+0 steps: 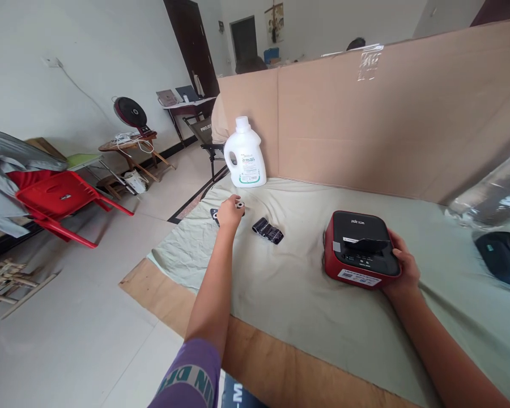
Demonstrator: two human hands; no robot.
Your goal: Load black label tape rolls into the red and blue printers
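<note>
My left hand (228,213) reaches to the far left of the cloth, its fingers closed around a small black-and-white roll (240,205) that is mostly hidden by the hand. Dark material (214,215) shows on the hand's other side; I cannot tell whether it belongs to the roll. Just right of this hand lies a curled black patterned strip (267,230). At the right, my right hand (403,266) grips the right side of a red-and-black printer (352,266), which has a dark strip sticking up from its top.
A white detergent bottle (245,153) stands behind my left hand, against a tall cardboard panel (344,124). A black object (504,259) and a plastic-wrapped bundle (493,178) lie far right. The cloth (297,294) stops short of the wooden edge (280,357). A red chair (63,195) stands left.
</note>
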